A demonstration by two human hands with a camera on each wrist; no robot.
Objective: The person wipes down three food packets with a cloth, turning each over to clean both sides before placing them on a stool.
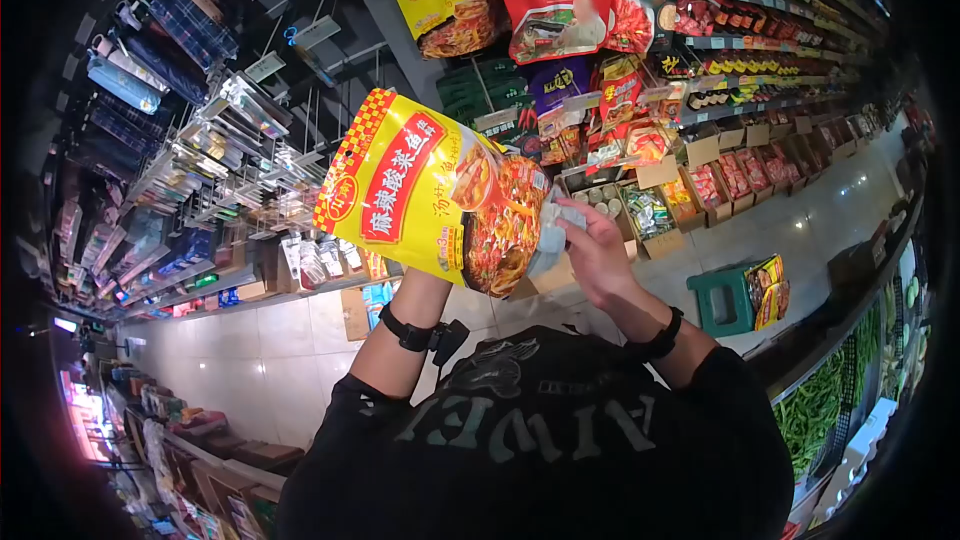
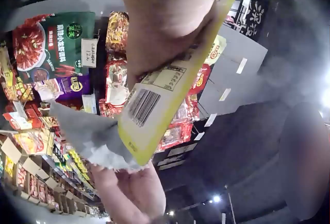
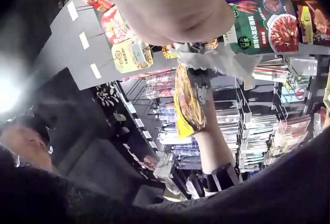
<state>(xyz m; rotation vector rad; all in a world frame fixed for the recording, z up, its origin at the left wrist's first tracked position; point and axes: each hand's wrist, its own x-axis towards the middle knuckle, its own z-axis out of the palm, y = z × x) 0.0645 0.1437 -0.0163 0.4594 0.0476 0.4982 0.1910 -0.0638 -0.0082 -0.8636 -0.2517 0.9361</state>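
A tiled floor [image 1: 285, 340] lies below stocked racks [image 1: 240, 120]. The yellow packet [image 1: 430, 195] is raised before the torso; the left hand [image 2: 165, 23] supports its back, finger closure indeterminable. The right hand [image 1: 602, 252] grasps a grey cloth [image 1: 548, 238] against the packet's end

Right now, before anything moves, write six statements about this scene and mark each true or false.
1. The right hand holds a grey cloth against the yellow fish-seasoning packet. True.
2. The left hand is away from the packet. False: the left hand holds the packet from behind.
3. The stool is red. False: the stool is green.
4. The left wrist view shows a barcode on the packet. True.
5. Only the right wrist wears a black band. False: each wrist wears a black band.
6. The person's black shirt has lettering. True.
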